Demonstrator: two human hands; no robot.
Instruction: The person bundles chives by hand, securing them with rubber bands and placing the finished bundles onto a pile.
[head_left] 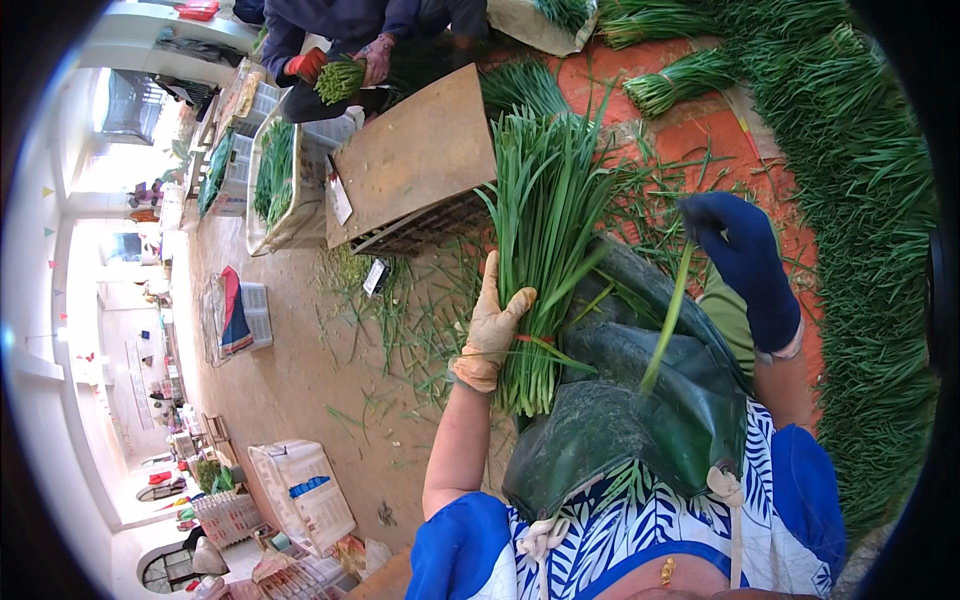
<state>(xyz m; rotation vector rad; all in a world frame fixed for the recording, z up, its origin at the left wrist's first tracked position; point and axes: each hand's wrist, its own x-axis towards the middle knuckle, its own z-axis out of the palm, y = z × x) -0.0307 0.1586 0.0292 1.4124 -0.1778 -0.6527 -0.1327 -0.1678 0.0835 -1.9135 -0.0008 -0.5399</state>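
Observation:
My left hand (494, 325), in a tan glove, grips a thick bunch of long green chive-like leaves (548, 240) near its pale stem ends; the bunch rests over my dark green apron (630, 400). My right hand (745, 262), in a dark blue glove, is raised to the right of the bunch and pinches a single long green leaf (668, 325) that hangs down across the apron.
A brown board on a crate (415, 160) stands just beyond the bunch. Heaps of the same greens (850, 200) lie along the right on a red floor. Another person (345, 30) in red gloves holds a small bunch at the top. White crates (300, 490) stand lower left.

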